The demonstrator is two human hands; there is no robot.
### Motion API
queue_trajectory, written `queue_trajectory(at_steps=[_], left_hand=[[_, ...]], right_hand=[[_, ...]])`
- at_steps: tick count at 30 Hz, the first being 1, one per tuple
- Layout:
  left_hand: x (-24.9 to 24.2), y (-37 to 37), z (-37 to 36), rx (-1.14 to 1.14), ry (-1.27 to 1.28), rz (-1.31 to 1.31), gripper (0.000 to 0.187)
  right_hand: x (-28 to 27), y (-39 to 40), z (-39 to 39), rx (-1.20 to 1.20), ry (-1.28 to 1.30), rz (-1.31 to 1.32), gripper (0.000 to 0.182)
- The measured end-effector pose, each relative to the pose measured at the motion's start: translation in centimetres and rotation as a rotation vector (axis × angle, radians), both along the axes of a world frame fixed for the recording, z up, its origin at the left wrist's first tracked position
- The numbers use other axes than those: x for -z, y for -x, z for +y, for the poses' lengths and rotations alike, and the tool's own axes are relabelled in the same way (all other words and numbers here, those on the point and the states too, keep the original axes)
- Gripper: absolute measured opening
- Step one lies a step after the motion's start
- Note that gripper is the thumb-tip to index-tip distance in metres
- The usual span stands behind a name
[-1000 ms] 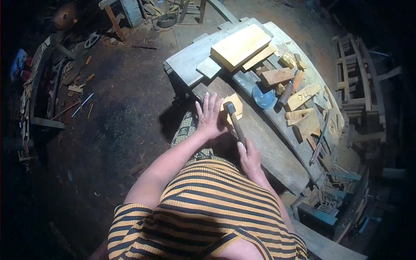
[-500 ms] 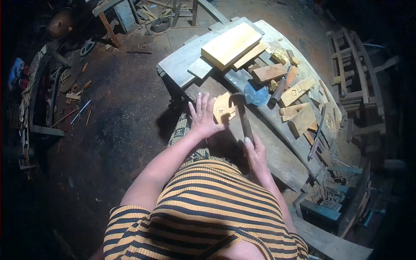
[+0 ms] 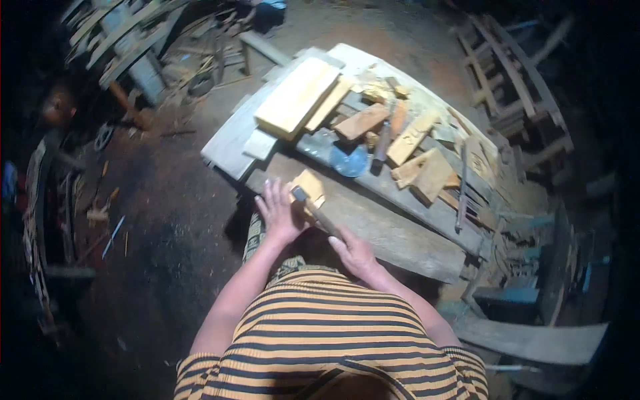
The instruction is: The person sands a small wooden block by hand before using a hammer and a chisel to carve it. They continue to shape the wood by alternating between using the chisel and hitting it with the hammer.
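In the head view, the right hand (image 3: 355, 255) has its fingers wrapped around one hammer (image 3: 325, 220); the left hand (image 3: 283, 217) spreads its fingers beside one small wood piece (image 3: 310, 183) on the surface (image 3: 393, 230). One blue disc (image 3: 350, 161) lies farther right.

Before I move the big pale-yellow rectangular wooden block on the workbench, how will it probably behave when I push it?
The pale-yellow wooden block should be stiff, as it looks like thick, solid wood. It may feel rather heavy, being the largest block on the workbench. It will probably slide, not roll, because its sides are flat.
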State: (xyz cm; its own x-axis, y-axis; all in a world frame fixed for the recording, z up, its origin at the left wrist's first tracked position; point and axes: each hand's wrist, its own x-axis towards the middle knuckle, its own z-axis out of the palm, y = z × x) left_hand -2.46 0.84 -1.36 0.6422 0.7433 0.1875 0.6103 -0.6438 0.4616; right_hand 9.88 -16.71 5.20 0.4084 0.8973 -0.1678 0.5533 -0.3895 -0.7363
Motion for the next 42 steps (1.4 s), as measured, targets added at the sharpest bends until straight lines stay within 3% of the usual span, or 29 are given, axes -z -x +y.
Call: queue_trajectory(at_steps=[3, 5, 9, 15, 16, 22, 28, 33, 36, 42], left_hand=[[-0.4, -0.5, -0.1, -0.043, 0.054, 0.018, 0.115], [-0.8, -0.2, -0.1, -0.006, 0.047, 0.03, 0.114], [-1.3, -0.1, -0.5, 0.033, 0.034, 0.002, 0.105], [-0.8, 0.6, -0.8, 0.097, -0.276, -0.162, 0.074], [-1.2, 0.6, -0.8, 0.113, -0.243, -0.186, 0.07], [-1.3, 0.9, -0.7, 0.145, -0.213, -0.289, 0.058], [-1.1, 1.3, -0.8, 0.144, -0.176, -0.265, 0.058], [-1.7, 1.1, -1.3, 0.156, -0.141, -0.173, 0.058], [-2.3, 1.2, -1.4, 0.113, -0.016, -0.301, 0.062], [-1.5, 1.7, -0.7, 0.152, -0.11, -0.238, 0.059]], right_hand=[[-0.5, -0.4, 0.0, 0.052, 0.025, 0.075, 0.043], [-0.2, -0.9, -0.2, 0.034, -0.112, 0.252, 0.041], [0.4, -1.9, -1.3, 0.101, -0.137, 0.295, 0.04], [-2.0, -5.0, -4.8, 0.278, -0.3, 0.059, 0.038], [-1.8, -5.7, -5.4, 0.333, -0.193, 0.001, 0.038], [-3.4, -9.1, -7.4, 0.246, -0.121, -0.366, 0.041], [-0.4, -10.7, -8.5, 0.155, -0.159, -0.582, 0.045], [0.4, -9.4, -8.6, 0.278, -0.156, -0.588, 0.042], [1.5, -8.9, -8.8, 0.29, -0.168, -0.656, 0.043], [1.8, -8.4, -8.4, 0.331, -0.156, -0.695, 0.044]])
